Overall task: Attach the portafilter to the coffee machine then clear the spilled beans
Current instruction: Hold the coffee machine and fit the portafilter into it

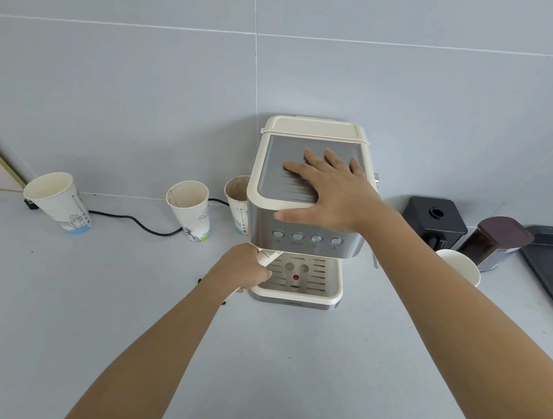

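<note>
Left fingers (262, 274) curled tight round the cream portafilter handle (267, 255), angled up under the front of the coffee machine (305, 212); basket end hidden beneath the housing, so seating impossible to confirm. Right hand (334, 190) spread flat on the grey top plate, fingers wide, thumb over the front edge, holding nothing, only bracing.

Likely mid-twist into the group head. Risks: lugs misaligned and the handle jamming or dropping out; too hard a turn dragging the machine sideways despite the bracing palm, toward the paper cup (238, 201) just behind the left fingers.

Spilled beans (198, 281) beside and below the left wrist on the worktop (285, 365); easily swept off or crushed by the forearm.
</note>
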